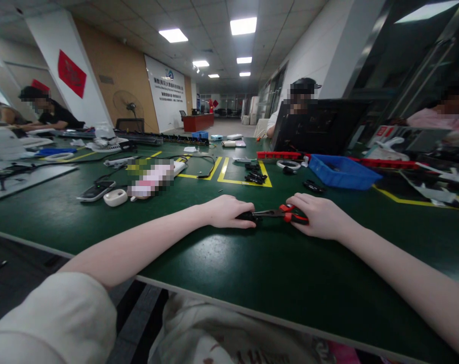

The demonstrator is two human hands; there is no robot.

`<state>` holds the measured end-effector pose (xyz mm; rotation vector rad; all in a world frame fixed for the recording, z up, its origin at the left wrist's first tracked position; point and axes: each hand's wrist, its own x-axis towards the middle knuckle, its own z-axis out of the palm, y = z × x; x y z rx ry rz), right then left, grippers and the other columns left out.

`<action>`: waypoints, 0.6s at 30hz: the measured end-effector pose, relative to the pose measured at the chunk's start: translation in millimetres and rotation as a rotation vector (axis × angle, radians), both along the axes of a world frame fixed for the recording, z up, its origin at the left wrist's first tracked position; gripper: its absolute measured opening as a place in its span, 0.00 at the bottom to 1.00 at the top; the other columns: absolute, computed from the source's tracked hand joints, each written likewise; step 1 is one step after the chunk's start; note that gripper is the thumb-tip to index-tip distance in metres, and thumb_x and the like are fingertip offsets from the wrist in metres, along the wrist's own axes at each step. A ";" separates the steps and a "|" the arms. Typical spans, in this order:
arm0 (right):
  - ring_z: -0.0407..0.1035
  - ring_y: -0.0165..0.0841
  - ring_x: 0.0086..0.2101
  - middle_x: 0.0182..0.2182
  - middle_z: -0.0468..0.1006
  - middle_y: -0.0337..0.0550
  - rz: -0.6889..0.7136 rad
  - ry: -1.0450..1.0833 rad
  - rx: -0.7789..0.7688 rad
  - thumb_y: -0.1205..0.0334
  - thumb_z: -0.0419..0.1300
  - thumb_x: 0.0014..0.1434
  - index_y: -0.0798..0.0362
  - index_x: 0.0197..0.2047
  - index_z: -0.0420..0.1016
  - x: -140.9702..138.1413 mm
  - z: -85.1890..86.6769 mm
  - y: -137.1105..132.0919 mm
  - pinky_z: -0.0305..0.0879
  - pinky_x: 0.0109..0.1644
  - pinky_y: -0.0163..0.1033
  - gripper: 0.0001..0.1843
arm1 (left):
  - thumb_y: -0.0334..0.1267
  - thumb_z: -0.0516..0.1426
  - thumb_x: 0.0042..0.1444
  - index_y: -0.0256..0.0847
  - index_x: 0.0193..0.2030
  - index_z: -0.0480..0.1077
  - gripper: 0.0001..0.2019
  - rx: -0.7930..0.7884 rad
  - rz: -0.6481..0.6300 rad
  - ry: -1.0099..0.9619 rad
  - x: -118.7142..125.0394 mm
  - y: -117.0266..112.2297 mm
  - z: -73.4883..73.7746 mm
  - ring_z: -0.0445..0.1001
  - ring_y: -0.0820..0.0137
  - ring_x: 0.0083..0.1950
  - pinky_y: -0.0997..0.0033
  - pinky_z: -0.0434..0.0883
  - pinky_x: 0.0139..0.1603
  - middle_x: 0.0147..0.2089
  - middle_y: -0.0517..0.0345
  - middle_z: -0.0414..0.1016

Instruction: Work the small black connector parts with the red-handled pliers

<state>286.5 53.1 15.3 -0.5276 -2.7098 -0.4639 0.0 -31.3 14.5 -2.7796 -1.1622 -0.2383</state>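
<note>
Just above the green table (214,253), my left hand (231,211) is closed around a small black part (247,216), mostly covered by the fingers, so its kind cannot be made out. My right hand (320,216) grips the red and black handles of long-nose pliers (290,214). The pliers' narrow jaws point left and meet the black part at my left fingertips. Whether the jaws are clamped on it is too small to tell. Farther back lie several similar black parts (255,176) by a yellow-taped outline, with another small black cluster (313,186) to their right.
A blue bin (343,172) stands at the back right near red strips (282,155). Left of my hands lie a phone-like device (96,191), a white case (115,197) and a pink-white pouch (153,181). A person (297,101) sits opposite behind a dark monitor (320,124).
</note>
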 end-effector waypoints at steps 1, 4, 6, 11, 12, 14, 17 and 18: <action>0.72 0.40 0.35 0.37 0.76 0.50 0.003 0.003 0.000 0.57 0.56 0.57 0.54 0.45 0.68 0.0 0.0 0.3 0.67 0.35 0.40 0.14 | 0.55 0.52 0.66 0.41 0.49 0.67 0.19 -0.002 0.005 -0.003 -0.2 0.2 -0.2 0.76 0.63 0.35 0.70 0.63 0.33 0.38 0.55 0.78; 0.72 0.40 0.35 0.37 0.76 0.49 0.009 0.010 -0.008 0.58 0.57 0.55 0.54 0.45 0.69 -0.1 -0.1 1.0 0.67 0.35 0.40 0.14 | 0.56 0.53 0.64 0.41 0.50 0.66 0.20 -0.003 0.017 -0.017 -1.2 0.8 -1.0 0.75 0.64 0.34 0.70 0.62 0.32 0.38 0.56 0.77; 0.73 0.40 0.35 0.38 0.76 0.49 0.015 0.021 -0.009 0.58 0.57 0.55 0.54 0.45 0.69 -0.3 -0.3 1.1 0.67 0.35 0.40 0.14 | 0.56 0.53 0.64 0.42 0.51 0.66 0.20 -0.006 0.014 -0.029 -1.7 1.0 -1.4 0.75 0.64 0.34 0.70 0.62 0.32 0.38 0.56 0.77; 0.73 0.40 0.35 0.37 0.76 0.49 0.025 0.040 -0.006 0.58 0.57 0.55 0.53 0.44 0.69 -0.6 -0.5 0.7 0.67 0.34 0.40 0.14 | 0.55 0.54 0.63 0.42 0.52 0.66 0.20 -0.028 0.008 -0.051 -1.5 0.5 -0.2 0.76 0.64 0.35 0.71 0.64 0.33 0.38 0.56 0.76; 0.73 0.40 0.35 0.37 0.76 0.49 0.025 0.040 -0.006 0.58 0.57 0.55 0.53 0.45 0.69 -0.5 -0.4 0.5 0.67 0.34 0.40 0.14 | 0.55 0.55 0.63 0.41 0.52 0.66 0.20 -0.032 0.010 -0.052 -1.3 0.3 0.1 0.76 0.64 0.36 0.71 0.64 0.33 0.38 0.56 0.76; 0.73 0.40 0.35 0.37 0.76 0.49 0.025 0.041 -0.008 0.58 0.57 0.56 0.53 0.45 0.69 -0.3 -0.2 0.1 0.67 0.34 0.40 0.14 | 0.55 0.55 0.63 0.41 0.52 0.65 0.20 -0.034 0.012 -0.056 -0.9 0.0 0.5 0.76 0.64 0.37 0.70 0.65 0.34 0.39 0.55 0.77; 0.72 0.40 0.35 0.37 0.76 0.49 0.022 0.042 -0.014 0.58 0.57 0.56 0.53 0.45 0.69 0.0 0.0 -0.4 0.67 0.35 0.40 0.14 | 0.54 0.55 0.63 0.41 0.53 0.65 0.20 -0.028 0.004 -0.064 -0.8 -0.2 0.3 0.76 0.63 0.38 0.69 0.66 0.36 0.41 0.55 0.77; 0.72 0.39 0.35 0.37 0.76 0.49 0.021 0.040 -0.015 0.57 0.57 0.56 0.53 0.45 0.69 0.0 0.0 -0.5 0.67 0.35 0.40 0.14 | 0.54 0.55 0.63 0.41 0.53 0.65 0.20 -0.024 0.000 -0.064 -0.9 -0.3 0.1 0.76 0.63 0.38 0.69 0.66 0.36 0.41 0.55 0.77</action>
